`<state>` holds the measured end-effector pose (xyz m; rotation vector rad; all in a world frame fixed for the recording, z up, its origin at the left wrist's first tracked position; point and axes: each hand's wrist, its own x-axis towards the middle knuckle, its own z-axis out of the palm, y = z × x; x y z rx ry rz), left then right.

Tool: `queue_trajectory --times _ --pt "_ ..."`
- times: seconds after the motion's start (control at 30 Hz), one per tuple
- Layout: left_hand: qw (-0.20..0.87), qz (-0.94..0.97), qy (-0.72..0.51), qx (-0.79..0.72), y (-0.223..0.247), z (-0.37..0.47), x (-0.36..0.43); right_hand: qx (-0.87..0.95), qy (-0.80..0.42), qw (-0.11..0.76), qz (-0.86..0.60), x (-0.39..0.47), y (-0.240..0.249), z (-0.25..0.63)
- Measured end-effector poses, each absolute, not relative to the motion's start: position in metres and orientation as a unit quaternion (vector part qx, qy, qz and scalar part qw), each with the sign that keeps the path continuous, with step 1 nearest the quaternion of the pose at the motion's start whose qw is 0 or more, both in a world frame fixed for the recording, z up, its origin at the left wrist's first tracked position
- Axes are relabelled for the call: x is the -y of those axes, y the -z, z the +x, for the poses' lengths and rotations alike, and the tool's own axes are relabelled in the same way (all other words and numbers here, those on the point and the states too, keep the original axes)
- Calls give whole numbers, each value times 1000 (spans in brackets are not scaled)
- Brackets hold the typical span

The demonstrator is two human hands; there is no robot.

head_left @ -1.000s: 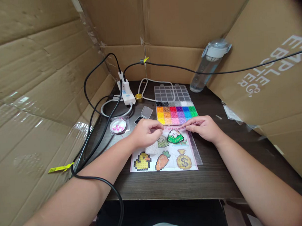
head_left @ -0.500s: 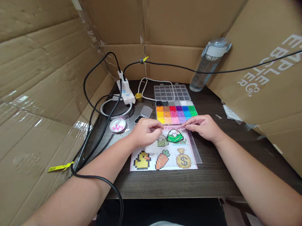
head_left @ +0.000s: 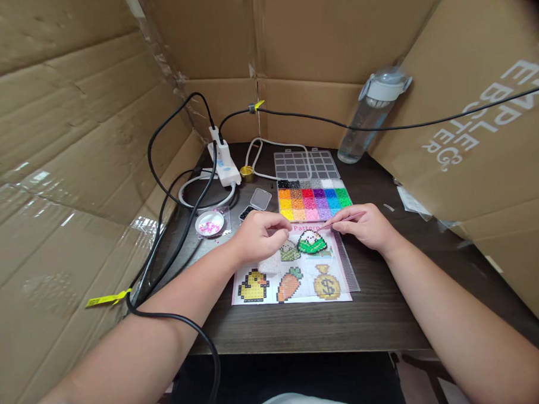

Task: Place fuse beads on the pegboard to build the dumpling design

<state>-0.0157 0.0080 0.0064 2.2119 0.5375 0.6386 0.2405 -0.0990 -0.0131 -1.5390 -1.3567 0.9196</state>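
Note:
My right hand pinches slim pink tweezers, their tips at the top edge of a bead figure. The figure has a white upper part with small dark dots, a green lower part and a dark outline. It lies over a printed pattern sheet, on a clear pegboard. To the figure's left, my left hand is curled, thumb and forefinger tips close together. Whether anything is between them is too small to tell. Below it sits a clear container of whitish beads.
Behind my hands lies an open bead box with many colours. At left are a white dish of pink beads, a small box of black beads and a power strip. A water bottle leans on the cardboard wall. A black cable crosses my left forearm.
My hands hold nearly the same places. The tweezers stay at the figure's top edge, with only a slight shift of the view.

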Motion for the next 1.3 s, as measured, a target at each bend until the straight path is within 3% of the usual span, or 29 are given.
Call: queue_trajectory --times 1.3 --pt "359 874 -255 -207 -7 -16 -9 560 -362 430 -609 98 14 241"
